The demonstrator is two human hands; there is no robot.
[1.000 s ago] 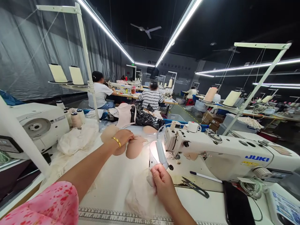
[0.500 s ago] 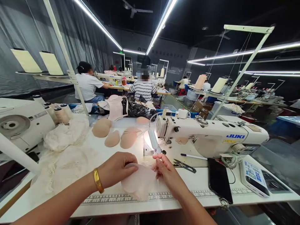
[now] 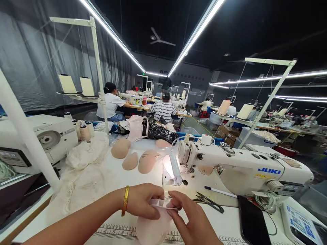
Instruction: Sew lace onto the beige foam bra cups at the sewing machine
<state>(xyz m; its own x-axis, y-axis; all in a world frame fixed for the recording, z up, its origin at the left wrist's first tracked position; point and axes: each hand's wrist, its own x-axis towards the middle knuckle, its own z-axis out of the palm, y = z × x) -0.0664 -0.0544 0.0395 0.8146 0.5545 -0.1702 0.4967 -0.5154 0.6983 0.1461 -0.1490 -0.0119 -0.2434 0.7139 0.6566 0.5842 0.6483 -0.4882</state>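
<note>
A pale pink bra cup (image 3: 150,229) hangs between my two hands over the printed ruler (image 3: 114,231) near the table's front edge. My left hand (image 3: 145,200), with a gold bracelet (image 3: 125,200) at the wrist, pinches its upper edge between thumb and fingers. Thumb and fingertips of my right hand (image 3: 185,212) close on the same edge at the right. Just beyond the hands is the lit needle area of a white sewing machine (image 3: 237,166). Thread snips (image 3: 211,202) lie right of my right hand.
Beige bra cups (image 3: 149,161) lie on the table behind my hands. Cream lace fabric (image 3: 84,180) is heaped at left. A pen (image 3: 220,191), a black phone (image 3: 254,221) and a white boxed device (image 3: 297,221) sit at right. Co-workers sit at machines further back.
My right hand has come in to grip the cup's upper edge beside my left, and the edge is now folded between them. The camera view has tilted up and shifted left.
</note>
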